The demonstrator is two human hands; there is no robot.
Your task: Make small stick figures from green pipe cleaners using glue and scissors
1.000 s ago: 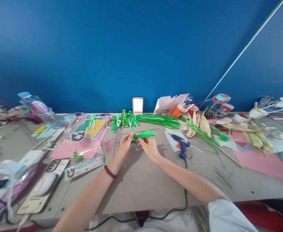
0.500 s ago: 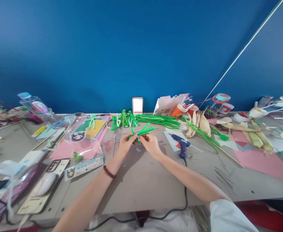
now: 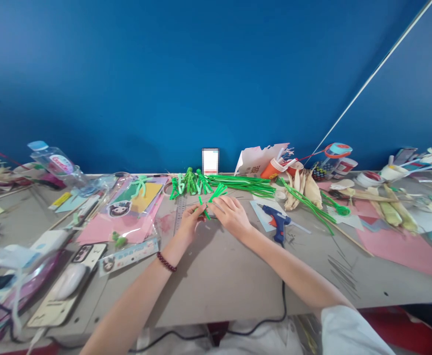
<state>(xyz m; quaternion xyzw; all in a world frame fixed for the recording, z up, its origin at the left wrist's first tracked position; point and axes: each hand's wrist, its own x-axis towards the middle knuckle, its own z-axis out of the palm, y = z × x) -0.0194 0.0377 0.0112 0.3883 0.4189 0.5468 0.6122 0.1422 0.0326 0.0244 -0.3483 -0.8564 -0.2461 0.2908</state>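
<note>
Green pipe cleaners (image 3: 217, 192) are held between both hands above the middle of the table. The fingers of my left hand (image 3: 192, 219) pinch their lower left part, where one short piece sticks up. My right hand (image 3: 232, 214) is closed over the bundle from the right, and the fuzzy ends fan out past its fingertips. Just behind the hands stand several twisted green pipe-cleaner figures (image 3: 189, 181). Beside them lies a heap of long, straight green pipe cleaners (image 3: 243, 184). How the held pieces join is hidden by the fingers.
A blue glue gun (image 3: 280, 222) lies on the right, its cord running toward the front edge. Pink paper and plastic packets (image 3: 138, 231), a phone (image 3: 68, 286) and a bottle (image 3: 58, 162) are on the left. Dry husks (image 3: 310, 190) and paper cups (image 3: 273, 168) stand back right.
My right hand has turned over and its fingers now cover more of the bundle. The loose green ends are drawn closer together. My left hand stays nearly in place.
</note>
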